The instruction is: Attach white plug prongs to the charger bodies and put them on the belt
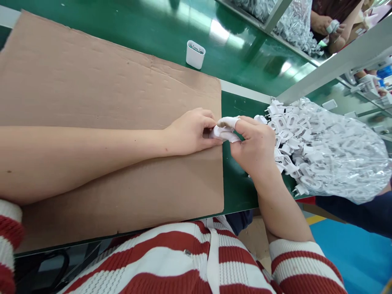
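Observation:
My left hand [193, 131] reaches over the cardboard sheet, its thumb and fingers closed on a small white plastic piece [217, 132]. From the other side my right hand [255, 141] pinches the same piece. White coverings wrap its thumb and forefinger, and one has a brown smudge. The fingers hide most of the piece, so its full shape does not show. Beyond the sheet's far edge stands a white charger housing [194, 56] with an open top and parts visible inside. Close by my right hand lie many loose white plastic parts [286, 130], some ring-shaped.
A brown cardboard sheet [92, 90] covers much of the green table [245, 87]. At the right, a clear plastic bag [343, 151] spills white parts. A grey metal post [333, 57] slants across. Another person's hands [329, 28] hold a white item at the upper right.

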The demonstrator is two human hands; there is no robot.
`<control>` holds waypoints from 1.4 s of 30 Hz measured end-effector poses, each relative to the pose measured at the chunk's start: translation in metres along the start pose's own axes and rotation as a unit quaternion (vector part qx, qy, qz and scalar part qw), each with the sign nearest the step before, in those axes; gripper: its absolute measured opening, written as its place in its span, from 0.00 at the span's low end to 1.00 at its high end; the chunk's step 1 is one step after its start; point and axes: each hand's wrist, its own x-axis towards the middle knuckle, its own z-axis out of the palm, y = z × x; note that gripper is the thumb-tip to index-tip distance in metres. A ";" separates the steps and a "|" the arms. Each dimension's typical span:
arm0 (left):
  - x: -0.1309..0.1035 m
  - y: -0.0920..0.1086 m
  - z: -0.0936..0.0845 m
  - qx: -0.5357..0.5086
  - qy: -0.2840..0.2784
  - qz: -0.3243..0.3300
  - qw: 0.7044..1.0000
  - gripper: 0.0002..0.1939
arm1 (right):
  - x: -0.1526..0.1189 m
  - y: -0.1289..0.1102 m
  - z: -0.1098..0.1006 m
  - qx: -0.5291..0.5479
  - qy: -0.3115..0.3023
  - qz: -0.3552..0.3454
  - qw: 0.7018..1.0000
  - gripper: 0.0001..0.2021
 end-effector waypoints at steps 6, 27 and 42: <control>-0.002 0.000 0.002 -0.006 0.010 -0.034 0.999 0.19 | -0.003 -0.006 0.012 0.095 0.014 0.071 0.993 0.18; 0.128 -0.075 -0.090 0.305 0.107 -0.093 0.942 0.43 | 0.014 0.098 -0.006 0.176 0.066 0.314 0.931 0.16; 0.044 -0.036 -0.090 0.164 0.123 -0.097 0.974 0.24 | 0.017 0.061 -0.025 0.569 -0.023 0.266 0.778 0.16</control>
